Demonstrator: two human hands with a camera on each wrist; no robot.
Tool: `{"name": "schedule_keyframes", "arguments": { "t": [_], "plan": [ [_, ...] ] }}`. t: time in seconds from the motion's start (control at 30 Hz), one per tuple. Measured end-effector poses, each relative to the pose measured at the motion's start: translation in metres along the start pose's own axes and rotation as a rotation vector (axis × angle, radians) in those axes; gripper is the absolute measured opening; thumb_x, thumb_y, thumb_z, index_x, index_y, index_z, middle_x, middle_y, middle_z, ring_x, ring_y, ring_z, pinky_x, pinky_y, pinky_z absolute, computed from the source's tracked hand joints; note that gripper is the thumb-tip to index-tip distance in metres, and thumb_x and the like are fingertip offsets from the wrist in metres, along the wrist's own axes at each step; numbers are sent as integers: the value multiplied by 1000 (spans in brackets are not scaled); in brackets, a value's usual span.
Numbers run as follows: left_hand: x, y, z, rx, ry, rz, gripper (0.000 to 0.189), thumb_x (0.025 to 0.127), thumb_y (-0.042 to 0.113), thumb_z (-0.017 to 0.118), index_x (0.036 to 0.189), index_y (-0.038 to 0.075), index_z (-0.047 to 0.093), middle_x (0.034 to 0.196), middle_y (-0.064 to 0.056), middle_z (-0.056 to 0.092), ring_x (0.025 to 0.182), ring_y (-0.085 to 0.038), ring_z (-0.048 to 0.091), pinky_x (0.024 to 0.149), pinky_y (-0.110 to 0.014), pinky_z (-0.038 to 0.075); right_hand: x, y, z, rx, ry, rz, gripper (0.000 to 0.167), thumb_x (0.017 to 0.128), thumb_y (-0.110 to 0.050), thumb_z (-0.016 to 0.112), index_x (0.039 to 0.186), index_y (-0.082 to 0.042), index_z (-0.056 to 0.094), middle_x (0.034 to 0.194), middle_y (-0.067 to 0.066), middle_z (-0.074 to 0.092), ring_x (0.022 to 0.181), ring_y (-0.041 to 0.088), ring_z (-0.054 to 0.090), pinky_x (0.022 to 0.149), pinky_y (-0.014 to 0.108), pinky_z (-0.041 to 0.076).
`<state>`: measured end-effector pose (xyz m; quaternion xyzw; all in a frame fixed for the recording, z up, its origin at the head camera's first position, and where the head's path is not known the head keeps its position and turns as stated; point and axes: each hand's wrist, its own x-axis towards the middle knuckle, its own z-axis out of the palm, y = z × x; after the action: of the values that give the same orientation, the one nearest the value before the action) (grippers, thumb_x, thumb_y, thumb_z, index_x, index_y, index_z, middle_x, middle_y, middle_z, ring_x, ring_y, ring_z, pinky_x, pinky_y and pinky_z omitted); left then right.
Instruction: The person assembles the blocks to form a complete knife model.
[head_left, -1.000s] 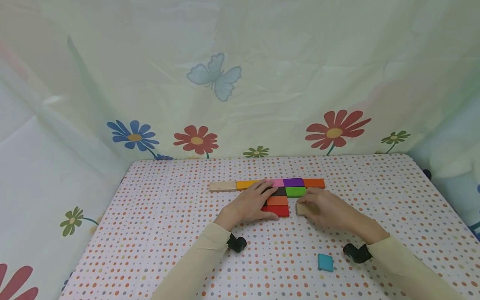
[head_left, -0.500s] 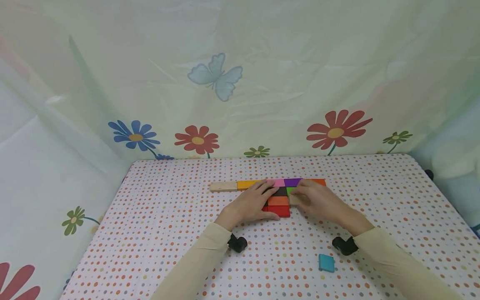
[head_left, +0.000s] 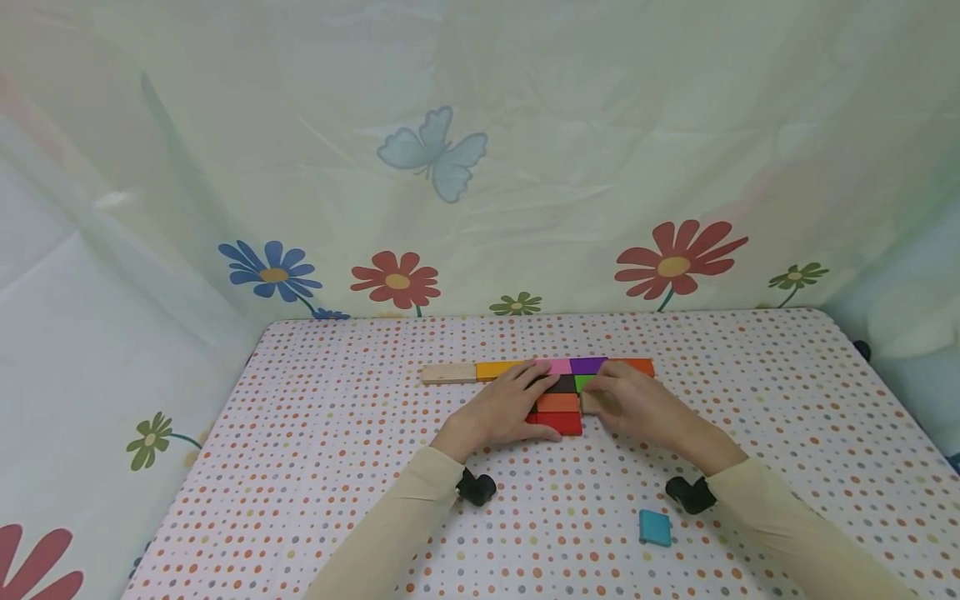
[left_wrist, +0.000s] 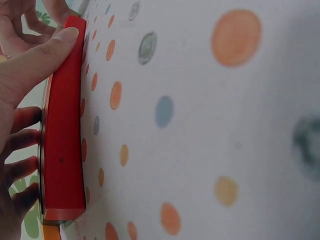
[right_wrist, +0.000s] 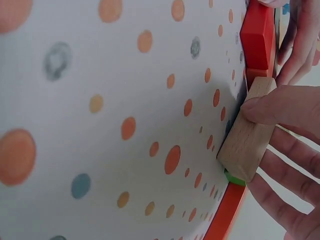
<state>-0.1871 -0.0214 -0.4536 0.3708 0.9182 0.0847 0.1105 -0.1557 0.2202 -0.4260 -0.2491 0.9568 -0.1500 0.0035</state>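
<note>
My left hand (head_left: 495,410) lies across the rows of coloured blocks, fingers spread over their tops. Its thumb presses a red block (left_wrist: 64,135) at the near side. In my right hand (head_left: 651,408) a plain wooden block (right_wrist: 248,132) is pinched between thumb and fingers. This block is by the right end of an orange block (head_left: 558,402), in front of a green block (head_left: 584,382) partly hidden by the fingers. In the right wrist view it sits at a slant, one end near the red block. A black block (head_left: 564,384) shows beside my left fingertips.
Along the back row run another plain wooden block (head_left: 448,373), a yellow block (head_left: 493,371), a pink block (head_left: 553,367), a purple block (head_left: 588,366) and a dark orange block (head_left: 637,366). A turquoise block (head_left: 655,528) lies alone nearer the front, below the right wrist.
My right hand has moved left and slightly away from me, bringing the wooden block up to the orange block's end. During the last half second it barely moves. The left hand stays on the blocks.
</note>
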Motion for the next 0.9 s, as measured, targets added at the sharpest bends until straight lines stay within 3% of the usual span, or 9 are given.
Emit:
{"name": "schedule_keyframes", "arguments": {
  "t": [0.43, 0.9],
  "plan": [
    [1, 1, -1, 6, 3, 1, 91, 96, 69, 60, 166, 18, 32, 174, -2, 20, 160, -24, 18, 127, -38, 22, 1, -2, 3, -55, 15, -33, 34, 79, -5, 92, 109, -3, 77, 100, 7, 63, 93, 23, 62, 86, 45, 60],
    [-1, 1, -1, -5, -3, -3, 90, 97, 68, 60, 166, 18, 32, 174, -2, 21, 159, -25, 19, 126, -39, 23, -3, -1, 6, -102, 38, -77, 39, 79, -9, 93, 114, 0, 80, 101, 7, 63, 90, 21, 63, 78, 37, 60]
  ]
}}
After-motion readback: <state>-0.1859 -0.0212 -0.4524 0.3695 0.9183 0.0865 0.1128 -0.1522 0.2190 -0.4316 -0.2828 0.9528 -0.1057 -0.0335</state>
